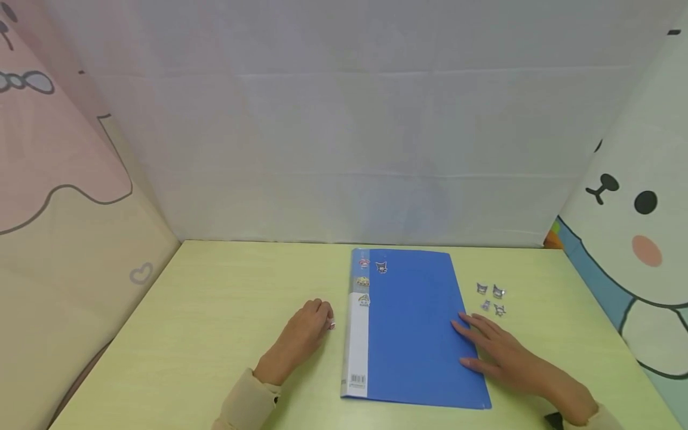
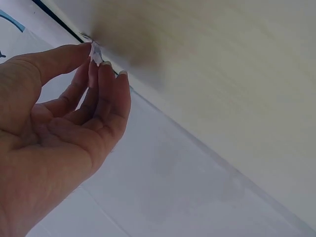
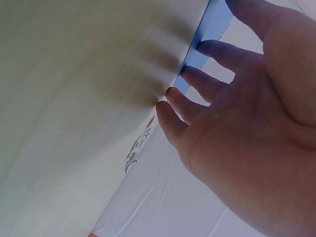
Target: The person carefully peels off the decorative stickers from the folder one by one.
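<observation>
A blue folder lies closed on the table, its spine toward the left. Thumb and fingertips of my left hand pinch a small sticker, just left of the spine. In the left wrist view its pale side shows. My right hand is spread at the folder's right edge, with fingertips on the cover and the little-finger side over the table. One dark-eared cartoon sticker is at the cover's upper left. Down the spine run a pink sticker, a yellowish sticker and a whitish sticker.
Several loose cartoon stickers, among them a dark-eared one and a star-shaped one, lie right of the folder beyond my right hand. The pale yellow table meets a white cloth backdrop. Printed cartoon cloths hang at both sides.
</observation>
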A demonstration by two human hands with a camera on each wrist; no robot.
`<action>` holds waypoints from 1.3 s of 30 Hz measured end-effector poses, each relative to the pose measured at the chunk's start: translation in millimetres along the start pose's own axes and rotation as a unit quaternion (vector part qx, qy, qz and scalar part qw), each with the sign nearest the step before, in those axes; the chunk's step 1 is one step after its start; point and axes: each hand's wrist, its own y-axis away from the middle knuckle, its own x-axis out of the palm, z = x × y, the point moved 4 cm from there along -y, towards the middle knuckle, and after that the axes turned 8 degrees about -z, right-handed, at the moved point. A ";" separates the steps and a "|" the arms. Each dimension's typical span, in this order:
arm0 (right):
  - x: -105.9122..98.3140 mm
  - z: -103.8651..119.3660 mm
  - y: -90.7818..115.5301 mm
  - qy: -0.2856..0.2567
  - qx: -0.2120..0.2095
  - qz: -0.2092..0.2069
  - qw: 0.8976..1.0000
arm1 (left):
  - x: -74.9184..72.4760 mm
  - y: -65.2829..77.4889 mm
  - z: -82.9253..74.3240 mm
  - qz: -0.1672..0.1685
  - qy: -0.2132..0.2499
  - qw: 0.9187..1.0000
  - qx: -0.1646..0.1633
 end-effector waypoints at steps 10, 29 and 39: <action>-0.4 0.0 0.6 0.005 -0.006 -0.002 1.000 | -2.4 -2.5 -1.3 -0.035 0.000 0.999 0.021; 0.6 0.0 0.8 0.001 0.005 0.003 1.000 | 4.3 -17.1 -2.3 -0.052 0.005 0.999 0.008; -0.5 0.2 1.8 0.001 -0.001 -0.003 1.000 | 5.2 -30.5 -5.7 -0.053 0.003 0.999 -0.001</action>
